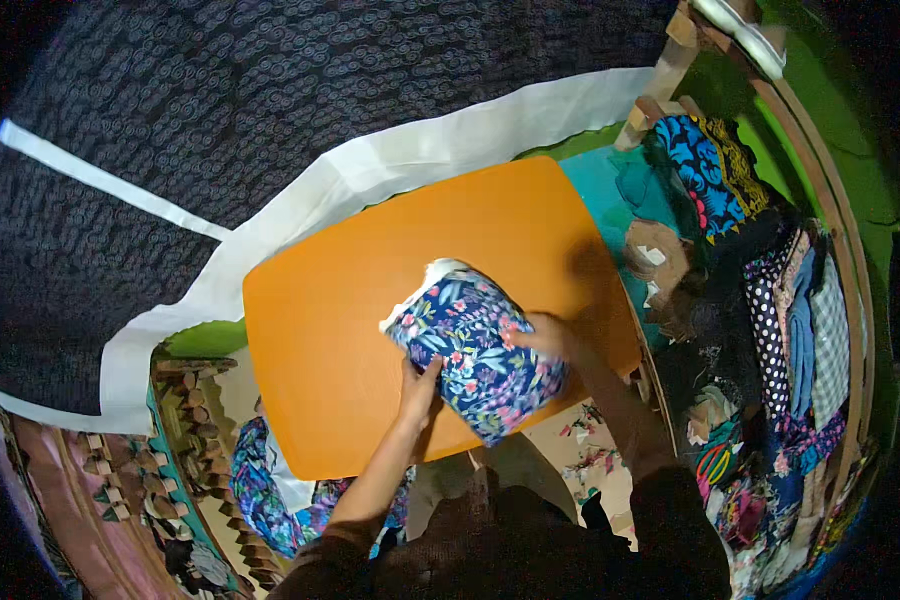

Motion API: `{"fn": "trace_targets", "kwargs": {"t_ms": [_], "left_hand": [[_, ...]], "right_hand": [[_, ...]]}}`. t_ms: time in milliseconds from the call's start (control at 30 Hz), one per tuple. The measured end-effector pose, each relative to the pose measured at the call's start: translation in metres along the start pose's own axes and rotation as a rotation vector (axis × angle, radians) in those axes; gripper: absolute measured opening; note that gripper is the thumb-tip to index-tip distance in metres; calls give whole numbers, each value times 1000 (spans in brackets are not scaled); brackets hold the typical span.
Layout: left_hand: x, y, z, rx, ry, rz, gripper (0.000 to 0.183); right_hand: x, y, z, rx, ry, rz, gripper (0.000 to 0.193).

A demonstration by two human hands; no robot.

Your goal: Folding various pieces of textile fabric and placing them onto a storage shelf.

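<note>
Between my two hands, on the orange board (330, 330), lies the folded floral cloth (475, 350), a dark blue bundle with pink and white flowers. From the head view its long axis runs from upper left, where a white edge peeks out, down to lower right, toward me. My left hand (419, 388) presses against its near-left side, fingers curled up along the edge. My right hand (547, 335) rests on its right side, fingers bent over the top of the fabric. Both hands touch it, so neither is nearer. Stacked patterned fabrics (770, 330) sit well apart on my right.
</note>
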State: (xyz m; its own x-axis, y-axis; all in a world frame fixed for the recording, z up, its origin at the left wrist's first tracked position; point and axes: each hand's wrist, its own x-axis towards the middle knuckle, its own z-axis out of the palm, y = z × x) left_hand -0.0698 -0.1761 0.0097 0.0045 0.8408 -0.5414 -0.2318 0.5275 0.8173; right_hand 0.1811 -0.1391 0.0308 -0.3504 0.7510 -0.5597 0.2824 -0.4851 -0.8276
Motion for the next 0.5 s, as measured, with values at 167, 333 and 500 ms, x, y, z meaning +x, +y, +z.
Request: {"fn": "trace_targets", "kwargs": {"t_ms": [167,333,500], "left_hand": [[2,39,-3,180,-205,67,48],[1,34,-16,241,-320,-112,60],[13,45,1,122,-402,-380,62]], "right_hand": [[-57,24,34,-12,218,245,51],[-38,62,44,482,472,-266,71],[-49,20,70,432,352,-304,74]]}}
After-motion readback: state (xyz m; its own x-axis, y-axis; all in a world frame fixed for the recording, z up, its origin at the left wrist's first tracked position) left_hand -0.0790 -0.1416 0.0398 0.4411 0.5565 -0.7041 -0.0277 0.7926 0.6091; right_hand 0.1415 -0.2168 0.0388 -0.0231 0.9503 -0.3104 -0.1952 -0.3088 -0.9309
